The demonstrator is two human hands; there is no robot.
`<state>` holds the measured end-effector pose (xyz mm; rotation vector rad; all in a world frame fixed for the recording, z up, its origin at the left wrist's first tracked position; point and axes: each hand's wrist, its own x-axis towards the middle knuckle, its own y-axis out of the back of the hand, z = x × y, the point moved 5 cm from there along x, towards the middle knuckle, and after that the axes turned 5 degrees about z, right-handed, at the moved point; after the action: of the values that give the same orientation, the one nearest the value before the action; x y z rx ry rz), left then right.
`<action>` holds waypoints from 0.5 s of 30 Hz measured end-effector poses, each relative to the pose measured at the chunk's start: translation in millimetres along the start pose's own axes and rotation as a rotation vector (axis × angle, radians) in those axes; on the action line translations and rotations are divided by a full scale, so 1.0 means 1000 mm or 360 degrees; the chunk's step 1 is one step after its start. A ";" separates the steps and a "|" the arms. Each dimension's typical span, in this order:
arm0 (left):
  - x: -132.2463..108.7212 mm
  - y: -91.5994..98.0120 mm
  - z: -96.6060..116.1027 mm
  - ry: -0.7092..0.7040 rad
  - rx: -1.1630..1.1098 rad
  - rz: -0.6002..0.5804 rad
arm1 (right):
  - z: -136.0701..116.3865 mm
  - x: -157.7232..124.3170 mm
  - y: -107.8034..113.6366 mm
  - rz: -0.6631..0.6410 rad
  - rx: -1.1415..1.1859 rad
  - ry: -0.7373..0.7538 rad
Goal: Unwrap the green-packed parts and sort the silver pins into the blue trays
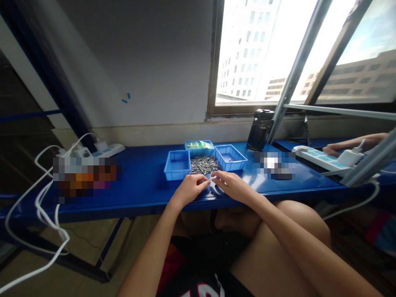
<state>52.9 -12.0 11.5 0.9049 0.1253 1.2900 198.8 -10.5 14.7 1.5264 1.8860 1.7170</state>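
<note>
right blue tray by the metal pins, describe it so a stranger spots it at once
Find the long blue bench under the window. At its middle a heap of metal pins lies among three blue trays. The right blue tray sits nearest the black jug and holds a single small piece, unlike the empty left tray and the rear tray of green stuff.

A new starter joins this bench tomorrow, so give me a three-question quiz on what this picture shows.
1. True or false: the pile of metal pins lies inside the left blue tray.
2. What stands beyond the right blue tray, by the window? A) cardboard box B) black jug C) potted plant
3. Fill in: the left hand and right hand meet at the fingertips above the ___ table.
Key: 1 false; 2 B; 3 blue.
</note>
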 end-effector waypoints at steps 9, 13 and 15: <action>0.002 0.001 -0.001 0.0011 -0.0005 0.0045 | 0.004 0.003 -0.007 0.0049 0.0027 0.0021; 0.003 0.001 -0.003 0.0022 -0.0020 0.0050 | 0.007 0.004 -0.007 0.0103 0.0069 -0.0009; 0.003 0.001 -0.003 0.0028 -0.0022 0.0061 | 0.008 0.004 -0.007 0.0127 0.0087 -0.0011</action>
<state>51.0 -7.7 11.4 0.8880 0.1130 1.3329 198.5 -1.1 8.5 1.6464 1.9081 1.7038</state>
